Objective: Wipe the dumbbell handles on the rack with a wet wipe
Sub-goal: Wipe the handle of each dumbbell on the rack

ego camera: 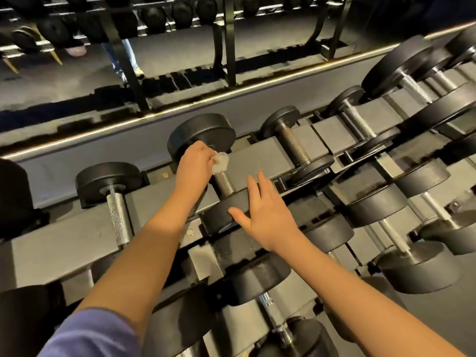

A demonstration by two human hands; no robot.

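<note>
Now the left hand (194,161) clamps the bunched wet wipe (221,162) on the far end of the handle (225,182), whose bare length runs toward the near weight (216,218), where the right hand (262,220) rests flat, fingers (266,188) straight and slightly apart.

Left fingers (206,157) are tight against the far head (203,132), no room beyond. Nearer, bare handle (224,182) runs clear to the near head (221,217), capped by right fingers (265,188). Right of both, open rack plate (247,162), then the neighbouring dumbbell (293,144).
</note>
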